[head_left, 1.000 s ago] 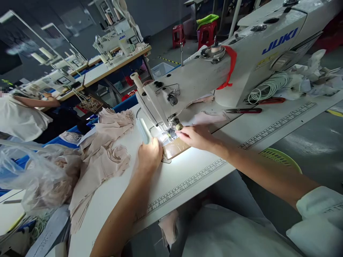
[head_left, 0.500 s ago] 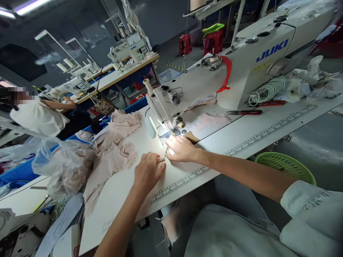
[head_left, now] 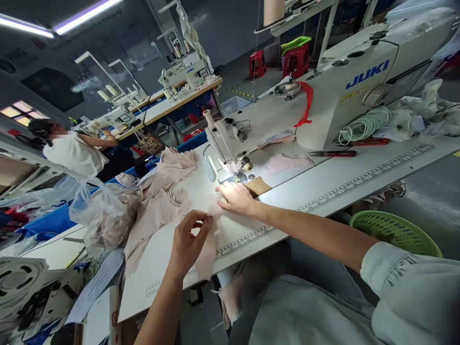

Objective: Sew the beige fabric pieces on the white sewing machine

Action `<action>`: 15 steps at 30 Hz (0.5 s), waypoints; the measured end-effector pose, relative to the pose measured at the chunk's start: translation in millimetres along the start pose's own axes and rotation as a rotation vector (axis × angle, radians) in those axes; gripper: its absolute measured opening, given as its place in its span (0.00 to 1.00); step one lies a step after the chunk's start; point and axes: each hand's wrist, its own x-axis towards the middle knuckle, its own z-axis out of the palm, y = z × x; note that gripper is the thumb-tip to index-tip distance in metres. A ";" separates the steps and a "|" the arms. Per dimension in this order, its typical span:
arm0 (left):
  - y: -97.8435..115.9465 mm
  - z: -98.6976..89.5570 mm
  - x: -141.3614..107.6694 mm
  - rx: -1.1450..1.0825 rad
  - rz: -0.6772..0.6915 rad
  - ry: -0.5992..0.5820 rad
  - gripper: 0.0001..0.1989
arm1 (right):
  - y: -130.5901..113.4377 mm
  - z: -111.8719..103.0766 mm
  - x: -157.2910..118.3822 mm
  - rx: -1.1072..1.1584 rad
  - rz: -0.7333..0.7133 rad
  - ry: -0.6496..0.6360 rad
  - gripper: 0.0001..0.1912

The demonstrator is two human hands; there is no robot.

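A thin pale pink fabric piece (head_left: 207,256) runs from the needle area down over the table's front edge. My left hand (head_left: 189,239) pinches its edge between thumb and forefinger, below and left of the needle. Just in front of the presser foot, my right hand (head_left: 237,199) has its fingers together on the fabric's upper end, which they partly cover. The sewing machine (head_left: 224,143) stands over this spot, with its lamp lighting the needle plate. To the left lies a fanned stack of pale pink fabric pieces (head_left: 158,206).
A plastic bag of fabric (head_left: 108,215) sits at the left. Snips (head_left: 334,154), a coil of pale cord (head_left: 364,125) and another pink piece (head_left: 287,163) lie right of the needle. A green basket (head_left: 395,232) is below the table's edge. A person (head_left: 75,151) sits far left.
My left hand has closed into a clear pinch and moved slightly down and left from my right hand. More of the fabric now shows below it. The whole view has shifted.
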 end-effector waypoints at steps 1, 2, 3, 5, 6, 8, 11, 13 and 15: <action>-1.4 -5.1 -2.7 -0.046 -0.019 0.007 0.13 | 0.5 0.8 1.1 0.040 -0.036 0.001 0.10; -4.3 -11.1 -4.9 -0.103 -0.042 0.024 0.13 | 1.5 1.0 1.1 0.100 -0.072 0.005 0.07; -8.1 -17.8 -6.4 -0.168 -0.067 0.052 0.14 | 3.0 0.6 0.3 0.181 -0.098 0.013 0.06; -17.0 -31.8 -8.2 -0.306 -0.120 0.124 0.15 | 6.5 -2.5 -2.8 0.394 -0.101 0.028 0.06; -21.3 -38.2 -8.8 -0.367 -0.146 0.166 0.15 | 8.2 -5.1 -4.6 0.516 -0.076 0.017 0.07; -28.7 -47.2 -10.2 -0.444 -0.211 0.229 0.14 | 11.5 -12.2 -8.2 0.768 -0.010 -0.057 0.07; -37.7 -48.5 -14.2 -0.368 -0.313 0.220 0.14 | 17.2 -24.1 -14.3 0.971 0.026 -0.204 0.09; -45.2 -43.3 -17.5 -0.166 -0.315 0.129 0.15 | 23.2 -29.9 -19.5 0.807 -0.013 -0.198 0.11; -55.7 -37.3 -19.7 0.104 -0.267 0.042 0.14 | 31.3 -32.0 -24.5 0.445 -0.082 -0.115 0.12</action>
